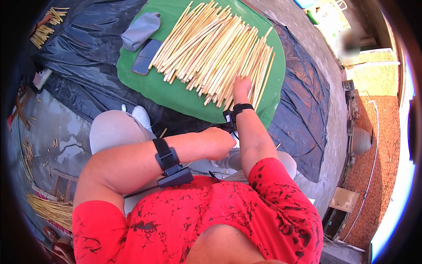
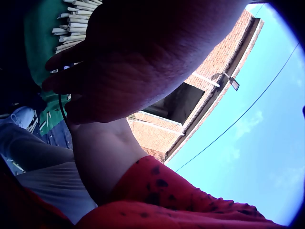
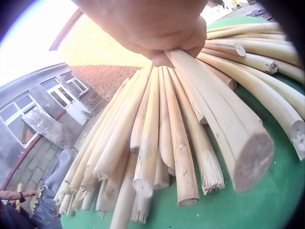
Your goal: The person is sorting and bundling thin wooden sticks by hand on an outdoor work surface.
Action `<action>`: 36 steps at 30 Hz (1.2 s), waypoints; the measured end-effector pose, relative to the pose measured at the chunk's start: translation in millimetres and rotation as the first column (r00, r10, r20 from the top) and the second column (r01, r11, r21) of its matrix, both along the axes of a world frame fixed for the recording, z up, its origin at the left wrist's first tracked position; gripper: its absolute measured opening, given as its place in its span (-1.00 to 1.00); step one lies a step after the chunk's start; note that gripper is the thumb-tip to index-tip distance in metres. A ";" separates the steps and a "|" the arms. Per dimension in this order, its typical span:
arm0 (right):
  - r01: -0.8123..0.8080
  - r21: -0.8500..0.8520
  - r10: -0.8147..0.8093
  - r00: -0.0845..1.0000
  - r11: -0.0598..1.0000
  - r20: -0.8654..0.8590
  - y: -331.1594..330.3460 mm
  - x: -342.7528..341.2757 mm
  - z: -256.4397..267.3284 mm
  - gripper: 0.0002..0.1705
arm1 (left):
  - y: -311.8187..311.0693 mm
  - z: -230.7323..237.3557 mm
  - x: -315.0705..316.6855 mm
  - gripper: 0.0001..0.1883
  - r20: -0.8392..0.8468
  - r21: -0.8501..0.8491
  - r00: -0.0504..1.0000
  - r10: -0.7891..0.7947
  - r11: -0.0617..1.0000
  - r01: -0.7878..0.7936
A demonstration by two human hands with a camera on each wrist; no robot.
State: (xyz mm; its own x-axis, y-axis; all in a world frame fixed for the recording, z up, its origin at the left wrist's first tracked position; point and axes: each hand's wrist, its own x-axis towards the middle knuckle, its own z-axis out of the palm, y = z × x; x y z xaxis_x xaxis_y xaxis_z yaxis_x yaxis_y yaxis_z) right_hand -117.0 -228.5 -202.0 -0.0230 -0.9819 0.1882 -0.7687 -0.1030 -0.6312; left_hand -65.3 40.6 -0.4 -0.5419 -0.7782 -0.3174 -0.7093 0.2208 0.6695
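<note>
Out on the green mat [image 1: 136, 79], my right hand [image 1: 242, 86] grips a pale peeled wooden stick [image 3: 220, 114] near its close end. In the right wrist view, the thumb and fingers curl round that stick, and its cut end juts toward the camera. A broad layer of similar sticks [image 1: 211, 48] spreads under and beyond the hand. My left hand [image 1: 217, 143] is back near my lap, close to the right wrist's camera strap [image 1: 242, 108]. Its fingers [image 2: 62, 85] look loosely bent and partly in shadow, with no stick between them.
A grey pouch [image 1: 140, 31] and a dark phone [image 1: 146, 57] lie left of the sticks. Black plastic sheeting [image 1: 88, 57] surrounds the mat. At upper left, another person's hand [image 1: 43, 20] is beside a small stick pile. More sticks [image 1: 48, 211] lie at lower left.
</note>
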 end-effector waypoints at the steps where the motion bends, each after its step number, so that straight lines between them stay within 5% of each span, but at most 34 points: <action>1: -0.019 0.050 0.019 1.000 0.999 0.006 1.2 2.1 4.4 -0.78 | 0.1 -0.1 0.0 -0.70 -0.004 -0.010 1.000 0.006 1.000 -0.006; 2: -0.019 0.050 0.019 1.000 0.999 0.006 3.3 3.0 8.8 -0.78 | 0.0 -0.6 -0.5 -0.70 -0.004 -0.010 1.000 0.005 1.000 -0.005; 4: -0.055 0.308 0.070 0.997 0.950 -0.040 7.9 4.1 16.4 -0.75 | -0.4 -2.0 -0.7 -0.70 0.002 -0.005 1.000 0.006 1.000 -0.006; 11: -0.036 0.364 0.076 0.993 0.931 -0.095 6.4 7.9 24.6 -0.81 | -1.7 -5.4 -0.9 -0.69 0.007 0.004 1.000 -0.011 1.000 0.011; 13: -0.007 0.466 -0.014 0.999 0.885 0.041 18.5 12.9 49.0 -0.78 | -1.6 -4.9 -0.6 -0.70 0.003 0.008 1.000 -0.012 1.000 0.012; 16: 0.009 0.229 -0.015 1.000 0.973 0.026 21.9 14.7 37.2 -0.64 | -2.8 -4.6 -0.7 -0.70 0.024 0.042 0.999 -0.024 0.999 0.023; 19: -0.015 0.245 -0.002 0.998 0.969 0.069 26.0 13.3 27.4 -0.59 | 0.8 -12.2 -2.9 -0.83 -0.053 -0.073 0.997 0.054 0.996 -0.058; 23: -0.057 0.285 0.048 0.998 0.957 0.037 24.4 7.7 13.3 -0.61 | -0.6 2.3 0.5 -0.71 0.015 0.018 1.000 -0.016 1.000 0.016; 25: -0.109 0.402 -0.031 0.945 0.909 0.327 36.6 6.9 31.5 -0.64 | -0.7 3.4 1.0 -0.71 0.029 0.020 0.999 -0.012 1.000 0.012; 28: -0.070 0.209 0.013 0.965 0.975 0.261 32.7 5.5 23.5 -0.66 | -2.9 -2.4 0.3 -0.70 0.046 0.029 0.999 -0.025 0.999 0.024; 34: -0.161 0.334 -0.016 0.883 0.928 0.470 35.8 10.9 32.5 -0.65 | -1.2 -1.5 -1.0 -0.69 0.062 0.016 0.997 -0.033 0.999 0.032; 36: -0.162 0.280 0.064 0.943 0.946 0.327 18.6 10.0 5.6 -0.68 | -1.6 0.6 0.4 -0.69 0.063 0.015 0.997 -0.036 0.999 0.035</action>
